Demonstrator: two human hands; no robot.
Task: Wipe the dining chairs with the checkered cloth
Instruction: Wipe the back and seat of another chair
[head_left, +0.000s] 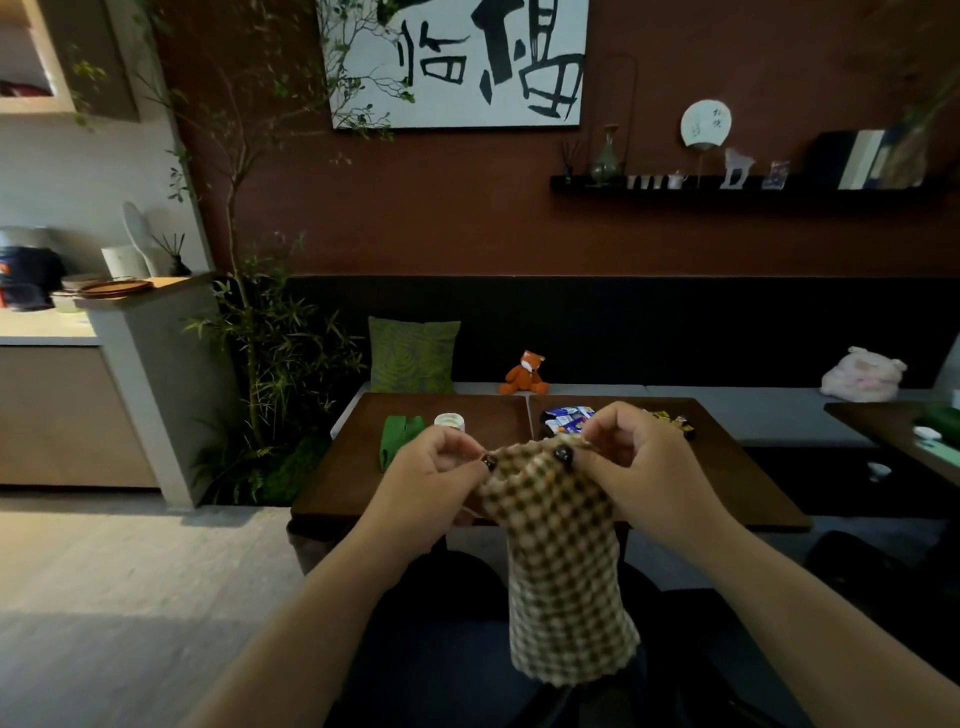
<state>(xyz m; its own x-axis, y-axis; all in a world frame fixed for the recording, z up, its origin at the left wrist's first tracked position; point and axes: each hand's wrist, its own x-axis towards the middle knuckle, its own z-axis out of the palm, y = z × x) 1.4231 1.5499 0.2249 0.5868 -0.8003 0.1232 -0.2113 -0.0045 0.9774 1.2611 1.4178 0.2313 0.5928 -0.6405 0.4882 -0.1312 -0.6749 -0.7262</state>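
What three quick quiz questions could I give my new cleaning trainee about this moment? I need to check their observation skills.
1. True or false: both hands pinch the checkered cloth at its top edge.
2. Which toy sits on the bench beside the green cushion? A) fox plush B) robot C) ball
3. Fill in: the cloth hangs ____ from the left hand and right hand.

Key: 1 true; 2 A, the fox plush; 3 down.
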